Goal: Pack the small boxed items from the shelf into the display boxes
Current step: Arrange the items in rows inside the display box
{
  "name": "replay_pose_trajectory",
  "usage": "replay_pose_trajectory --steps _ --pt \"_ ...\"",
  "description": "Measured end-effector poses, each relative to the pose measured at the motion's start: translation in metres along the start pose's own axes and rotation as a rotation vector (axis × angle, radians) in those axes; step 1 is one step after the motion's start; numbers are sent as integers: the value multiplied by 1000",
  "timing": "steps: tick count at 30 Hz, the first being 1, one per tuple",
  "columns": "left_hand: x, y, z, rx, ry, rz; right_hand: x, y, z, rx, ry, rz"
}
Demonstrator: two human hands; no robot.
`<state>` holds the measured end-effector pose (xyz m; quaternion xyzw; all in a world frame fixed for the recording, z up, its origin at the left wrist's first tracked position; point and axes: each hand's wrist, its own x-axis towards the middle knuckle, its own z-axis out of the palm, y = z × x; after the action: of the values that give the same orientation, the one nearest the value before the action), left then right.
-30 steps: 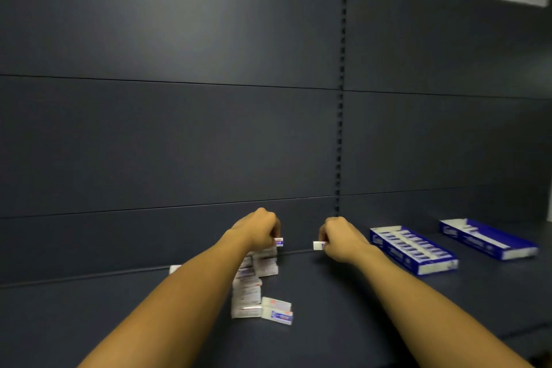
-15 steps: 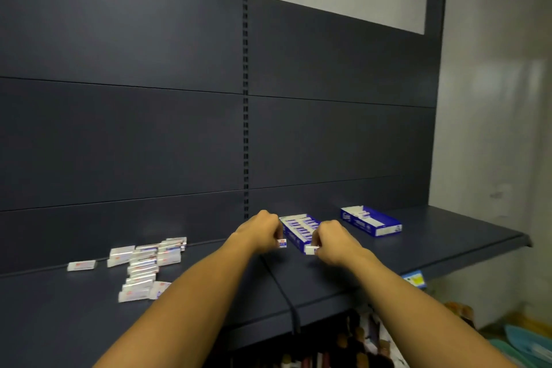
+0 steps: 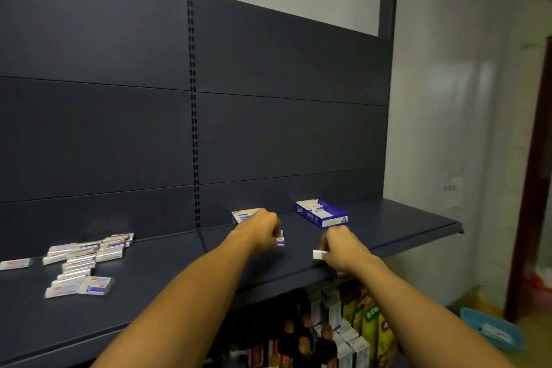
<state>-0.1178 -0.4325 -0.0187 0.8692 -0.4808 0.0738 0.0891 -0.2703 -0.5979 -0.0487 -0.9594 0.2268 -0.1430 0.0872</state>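
Both hands had carried over from the loose pile (image 3: 86, 260) on the shelf (image 3: 167, 293): the left hand (image 3: 263, 228) pinched a small boxed item (image 3: 280, 241) at the near display box (image 3: 243, 215), apparently about to drop it in, while the right hand (image 3: 340, 248) pinched another boxed item (image 3: 319, 254) just short of the far display box (image 3: 322, 213).

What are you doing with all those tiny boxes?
A person is packing them. The left hand pinches one small box in front of the nearer display box. The right hand pinches another small box. A second display box sits further right on the shelf, and a pile of loose boxes waits at the left.
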Motion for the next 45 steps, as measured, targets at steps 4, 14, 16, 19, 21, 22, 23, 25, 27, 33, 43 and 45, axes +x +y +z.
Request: replay_pose_trajectory --steps 4,14,16,19,21,22,23,25,27,33,43,45 --pt "19 14 3 -8 -8 15 6 31 -6 -10 20 17" --pt "103 21 26 -66 -1 -21 60 87 1 12 22 11" --pt "125 22 35 -84 6 -28 77 99 3 4 14 -5" --pt "156 24 48 -100 1 -31 104 116 6 -19 10 -30" --pt "174 23 54 -102 6 -38 123 126 6 -45 10 -39" --pt "183 22 55 -104 20 -46 134 131 5 -54 15 -42" --pt "192 20 57 -108 36 -55 144 135 4 -62 19 -47" --pt "209 15 59 -114 56 -70 163 143 1 -73 20 -57" --pt "224 11 61 -117 56 -79 180 148 -1 -71 28 -61" --pt "254 2 66 -124 89 -103 222 155 0 -16 35 -74" --pt "285 -4 83 -272 172 -235 291 160 16 38 52 -170" --pt "290 -2 87 -298 189 -259 304 165 22 77 59 -193"
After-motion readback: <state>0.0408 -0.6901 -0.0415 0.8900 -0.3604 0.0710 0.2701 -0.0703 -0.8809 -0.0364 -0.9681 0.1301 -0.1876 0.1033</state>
